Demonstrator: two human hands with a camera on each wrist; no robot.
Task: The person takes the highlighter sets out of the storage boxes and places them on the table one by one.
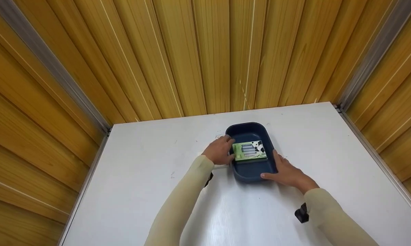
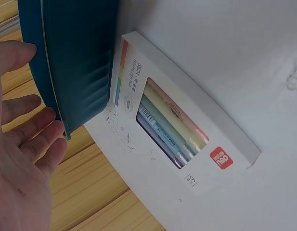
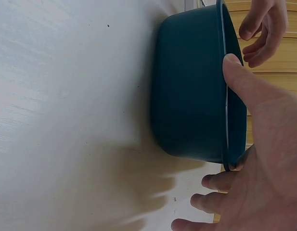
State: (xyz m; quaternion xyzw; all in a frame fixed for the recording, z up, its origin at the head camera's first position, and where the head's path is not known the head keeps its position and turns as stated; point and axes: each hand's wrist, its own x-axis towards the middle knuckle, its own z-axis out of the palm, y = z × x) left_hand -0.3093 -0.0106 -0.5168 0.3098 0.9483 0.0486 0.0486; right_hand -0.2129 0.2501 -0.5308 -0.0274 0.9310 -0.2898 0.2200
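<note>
A dark blue-green plastic basin (image 1: 250,179) stands on the table. Inside it lies a green box (image 1: 240,155) with a panda picture and several pale pens on its face. My left hand (image 1: 219,150) is over the basin's left rim, its fingers loosely bent. At the near right corner, my right hand (image 1: 287,173) touches the rim with its thumb, the other fingers spread along the outside. A white box of highlighters (image 2: 225,137), with pastel pens behind its window, lies against the basin's left side. In the head view the left hand mostly hides it.
The white table (image 1: 151,191) has a few dark scuffs. Wood-patterned panels (image 1: 192,61) rise behind it and on both sides, with grey metal strips at the corners. A black wrist mount (image 1: 301,213) sticks out below the right sleeve.
</note>
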